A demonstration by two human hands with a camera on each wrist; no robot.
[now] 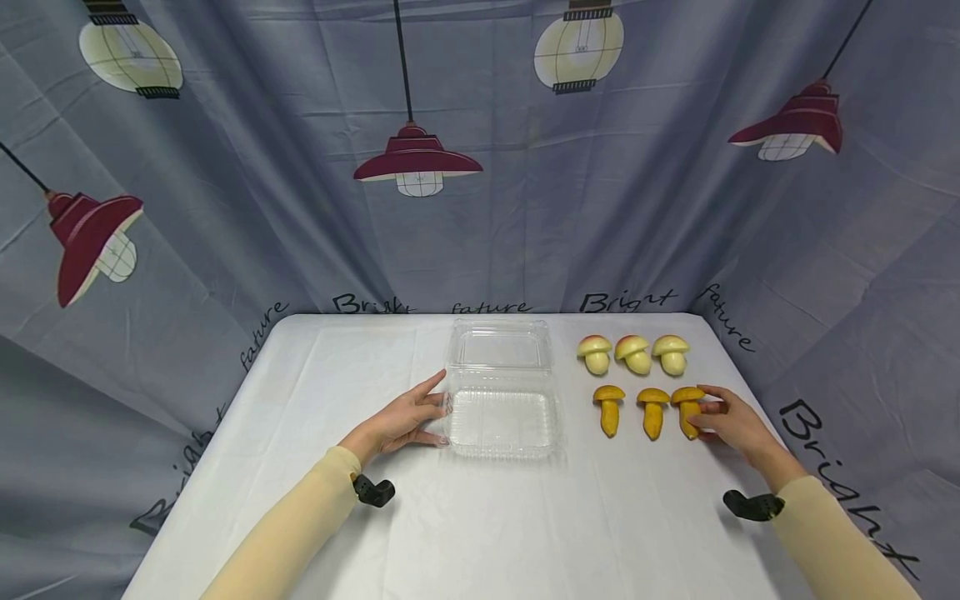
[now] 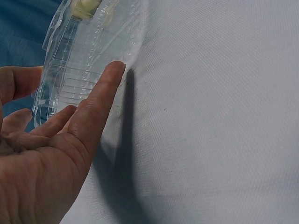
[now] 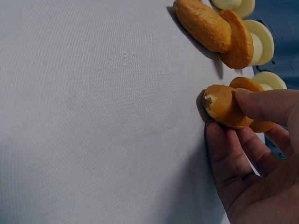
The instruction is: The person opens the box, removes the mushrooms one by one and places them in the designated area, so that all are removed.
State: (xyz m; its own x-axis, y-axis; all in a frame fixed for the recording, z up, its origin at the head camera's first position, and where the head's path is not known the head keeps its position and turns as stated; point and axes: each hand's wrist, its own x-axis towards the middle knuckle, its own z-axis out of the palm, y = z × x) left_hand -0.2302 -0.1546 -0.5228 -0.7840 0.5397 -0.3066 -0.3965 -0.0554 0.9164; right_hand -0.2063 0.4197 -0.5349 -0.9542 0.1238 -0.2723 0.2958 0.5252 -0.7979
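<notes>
A clear plastic clamshell box [image 1: 502, 423] lies with its lid raised back at the far side of the table. At its left wall is my left hand [image 1: 407, 418], fingers extended and spread, fingertips right at the side; the left wrist view shows the thumb and fingers along the ribbed wall [image 2: 77, 88]. On the right, my right hand [image 1: 731, 427] pinches the rightmost orange-brown mushroom [image 3: 226, 105], thumb on its stem and fingers at the other side. That mushroom lies on the cloth, at the end of a row with two more orange-brown mushrooms [image 1: 609, 410].
Three pale yellow mushrooms [image 1: 633, 354] form a row behind the orange-brown ones. White cloth covers the table [image 1: 510, 525]. Blue-grey curtains [image 1: 495, 242] with lamp prints stand around its back and sides.
</notes>
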